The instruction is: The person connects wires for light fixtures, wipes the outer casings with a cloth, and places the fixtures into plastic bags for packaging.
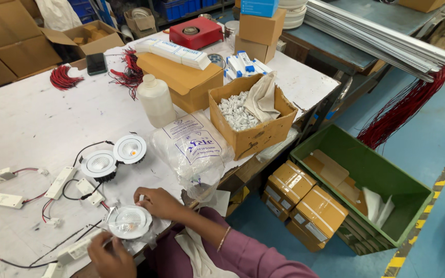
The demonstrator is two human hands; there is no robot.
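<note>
Your hands, left [110, 256] and right [159, 202], grip a round white lamp [129, 222]; a clear printed bag [194, 149] lies just right.

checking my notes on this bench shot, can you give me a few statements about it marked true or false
1. Both hands are on a round white downlight at the table's near edge. True: left hand, right hand.
2. Two more downlights lie face up on the white table. True.
3. The open cardboard box holds red wires. False: it holds small white parts and a cloth.
4. The white plastic bottle lies on its side. False: it stands upright.
5. The green crate sits on the table. False: it is on the floor.
</note>
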